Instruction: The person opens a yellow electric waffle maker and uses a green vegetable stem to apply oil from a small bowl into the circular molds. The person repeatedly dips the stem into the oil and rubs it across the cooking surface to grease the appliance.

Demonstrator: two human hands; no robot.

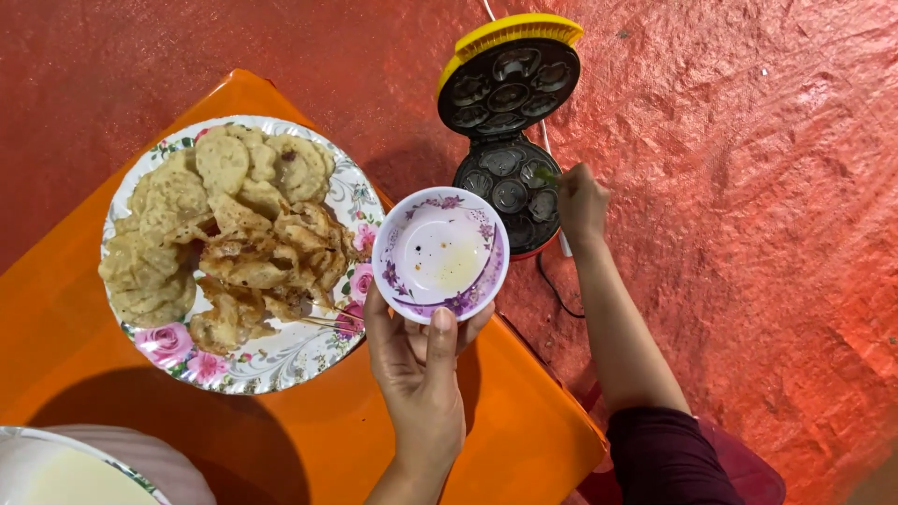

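Observation:
My left hand (421,374) holds up a small white bowl (440,251) with a purple flowered rim, thumb on its near edge; a thin pool of pale oily liquid lies in it. My right hand (582,204) reaches out to the open round snack maker (510,178) on the floor. Its fingers pinch a small green thing (547,173) against the dark lower plate with its several round moulds. The yellow lid (510,70) stands tilted back, its moulds empty.
A flowered plate (281,360) piled with fried flat cakes and a few thin sticks sits on the orange table (84,337). A dish of pale batter (65,472) shows at the bottom left. A cord (554,285) runs over the red tarp floor (748,187).

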